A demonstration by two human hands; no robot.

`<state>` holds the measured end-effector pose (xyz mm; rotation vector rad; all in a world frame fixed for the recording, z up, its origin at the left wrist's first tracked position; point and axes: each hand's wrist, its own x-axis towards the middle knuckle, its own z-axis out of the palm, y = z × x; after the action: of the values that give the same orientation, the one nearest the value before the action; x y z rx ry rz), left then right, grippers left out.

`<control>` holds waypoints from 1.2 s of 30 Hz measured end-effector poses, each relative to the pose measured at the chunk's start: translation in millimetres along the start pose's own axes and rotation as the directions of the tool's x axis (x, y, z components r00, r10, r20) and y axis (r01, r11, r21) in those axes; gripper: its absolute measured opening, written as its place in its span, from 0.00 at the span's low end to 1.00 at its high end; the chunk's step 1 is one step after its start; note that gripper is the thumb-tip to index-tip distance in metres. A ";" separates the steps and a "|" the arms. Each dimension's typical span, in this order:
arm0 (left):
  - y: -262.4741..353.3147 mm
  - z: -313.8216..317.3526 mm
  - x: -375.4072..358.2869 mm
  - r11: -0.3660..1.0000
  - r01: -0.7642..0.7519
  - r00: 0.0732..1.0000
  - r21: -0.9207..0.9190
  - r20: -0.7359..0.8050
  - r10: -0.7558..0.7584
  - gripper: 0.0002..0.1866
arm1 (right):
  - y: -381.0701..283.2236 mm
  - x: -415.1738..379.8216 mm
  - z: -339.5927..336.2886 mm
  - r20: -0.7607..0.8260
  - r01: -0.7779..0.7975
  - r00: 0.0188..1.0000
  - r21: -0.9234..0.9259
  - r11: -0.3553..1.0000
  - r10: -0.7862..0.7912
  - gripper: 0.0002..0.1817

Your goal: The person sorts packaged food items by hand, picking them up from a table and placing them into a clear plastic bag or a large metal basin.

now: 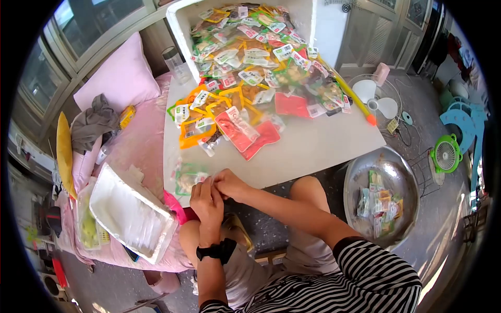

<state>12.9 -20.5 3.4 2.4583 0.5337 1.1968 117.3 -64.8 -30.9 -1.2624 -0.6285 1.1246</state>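
Observation:
Near the front edge of the white table point(292, 166), my left hand point(206, 204) and my right hand point(229, 184) meet with fingers pinched together. A small clear packet with green edges point(187, 180) lies at my left fingertips, and my left hand grips its side. What my right fingers hold is too small to make out. Beyond my hands lie red packets point(237, 129) and orange-edged packets point(197, 131). A large heap of mixed packets point(255, 57) spills from a white foam box point(181, 39) lying at the back.
A yellow stick with an orange tip point(350, 94) lies at the table's right. On the floor stands a metal basin point(355, 172) holding several packets. A foam lid point(130, 208) rests on the pink bed point(136, 143) at left. Fans stand at right.

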 end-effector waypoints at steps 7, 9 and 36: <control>-4.9 -3.3 -5.7 0.963 0.095 0.995 -0.251 -0.018 -0.103 0.09 | 3.8 15.8 7.7 0.167 -0.066 0.982 -0.100 0.993 0.082 0.08; -13.3 -3.0 -9.3 0.958 0.167 0.985 -0.234 0.004 -0.170 0.09 | -3.8 7.7 2.6 0.254 -0.006 0.965 -0.205 0.979 0.059 0.09; -20.9 -4.2 -7.5 0.960 0.011 0.997 0.281 0.066 -0.030 0.06 | -62.6 -89.2 -319.0 -0.564 -0.306 0.300 -0.821 0.482 -0.770 0.13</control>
<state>1.5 -5.4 -8.9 2.7106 0.7531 1.0863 382.9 -272.6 -32.9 -2.2438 -0.4052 -0.5930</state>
